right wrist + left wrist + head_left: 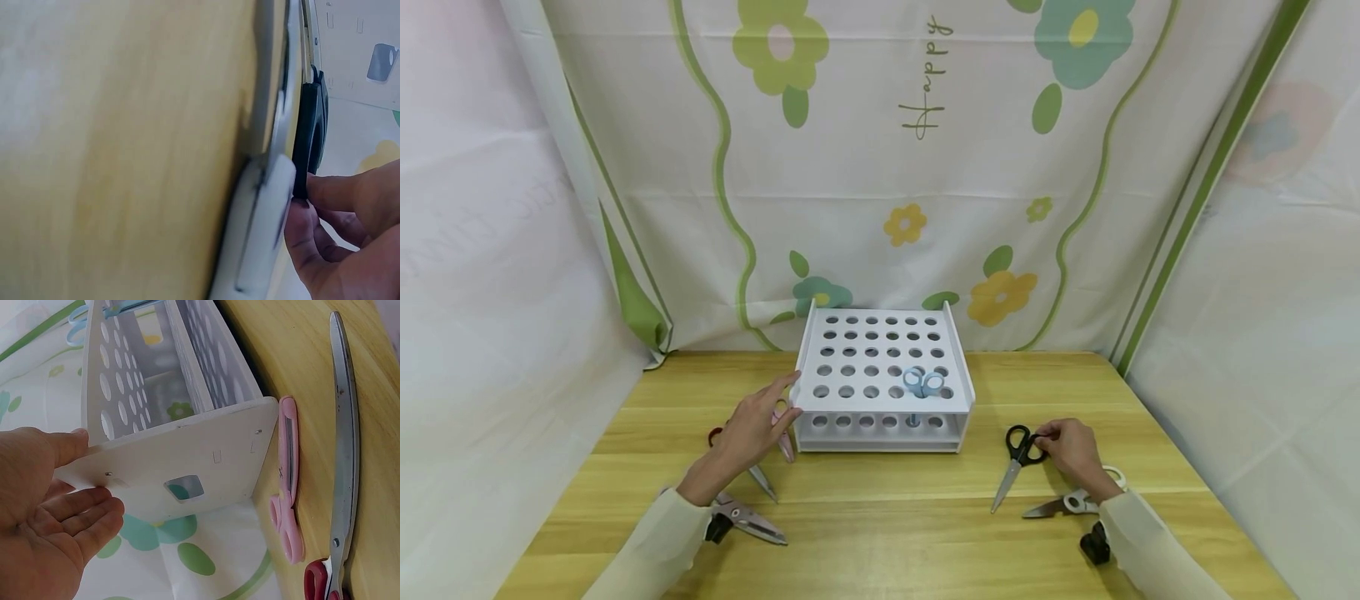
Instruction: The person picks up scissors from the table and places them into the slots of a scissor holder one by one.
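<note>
- A wood-grain table [887, 525] is filling the foreground.
- The left sleeve [643, 546] is hiding the handles of greyish scissors [748, 520]; the right wrist is crossing white-handled scissors [1062, 505], blurred in its wrist view.
- The right hand [1072, 450] is pinching black scissors [1017, 456] by the handle—thumb and fingertip closing narrowly, blades lying outward over the wood.
- The left hand [751, 427] is touching the white rack [883, 406]—fingers loosely spread, partly covering red-handled scissors [345, 444] and pink scissors [289, 478].
- Light-blue scissors [921, 390] are standing in a rack hole.
- Floral cloth [835, 192] is hanging behind.

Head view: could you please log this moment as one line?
left hand: at rack side; right hand: pinching black scissors; blue scissors: in rack; pink scissors: beside rack
</note>
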The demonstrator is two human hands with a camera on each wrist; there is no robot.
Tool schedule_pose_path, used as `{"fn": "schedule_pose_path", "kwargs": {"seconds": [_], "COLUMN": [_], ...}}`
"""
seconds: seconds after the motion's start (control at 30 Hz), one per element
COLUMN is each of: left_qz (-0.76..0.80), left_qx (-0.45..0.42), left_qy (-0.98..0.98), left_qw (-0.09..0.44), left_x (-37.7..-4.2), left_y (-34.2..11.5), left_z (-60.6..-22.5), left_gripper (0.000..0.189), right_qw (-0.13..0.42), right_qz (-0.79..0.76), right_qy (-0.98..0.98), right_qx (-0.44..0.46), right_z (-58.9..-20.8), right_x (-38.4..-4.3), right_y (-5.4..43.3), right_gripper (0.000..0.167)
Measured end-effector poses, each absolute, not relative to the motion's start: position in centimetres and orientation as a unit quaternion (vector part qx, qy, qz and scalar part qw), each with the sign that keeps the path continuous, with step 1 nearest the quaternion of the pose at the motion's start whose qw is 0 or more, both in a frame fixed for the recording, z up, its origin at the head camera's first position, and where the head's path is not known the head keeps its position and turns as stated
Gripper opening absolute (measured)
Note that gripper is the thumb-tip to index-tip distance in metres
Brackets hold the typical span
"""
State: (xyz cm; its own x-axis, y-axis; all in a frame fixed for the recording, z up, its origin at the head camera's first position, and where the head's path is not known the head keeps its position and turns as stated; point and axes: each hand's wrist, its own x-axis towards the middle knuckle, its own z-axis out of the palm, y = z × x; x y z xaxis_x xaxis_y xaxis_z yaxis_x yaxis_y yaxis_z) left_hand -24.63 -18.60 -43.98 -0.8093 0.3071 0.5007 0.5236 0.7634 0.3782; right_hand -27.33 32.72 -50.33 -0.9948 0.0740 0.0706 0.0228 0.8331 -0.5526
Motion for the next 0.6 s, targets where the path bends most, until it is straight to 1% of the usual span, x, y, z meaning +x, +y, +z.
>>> {"fn": "schedule_pose_path", "kwargs": {"seconds": [0.6], "left_qz": [-0.257], "left_qx": [-0.234], "left_qy": [-0.913], "left_qw": [0.216], "left_x": [-24.62], "left_y": [-18.59], "left_z": [-43.93], "left_gripper": [0.060], "right_qw": [0.052], "right_qz": [0.267], "right_qy": [-0.962], "right_qx": [-0.025], "right_z": [-50.10], "right_x": [-27.29], "right_y": [32.72], "right_gripper": [0.006]}}
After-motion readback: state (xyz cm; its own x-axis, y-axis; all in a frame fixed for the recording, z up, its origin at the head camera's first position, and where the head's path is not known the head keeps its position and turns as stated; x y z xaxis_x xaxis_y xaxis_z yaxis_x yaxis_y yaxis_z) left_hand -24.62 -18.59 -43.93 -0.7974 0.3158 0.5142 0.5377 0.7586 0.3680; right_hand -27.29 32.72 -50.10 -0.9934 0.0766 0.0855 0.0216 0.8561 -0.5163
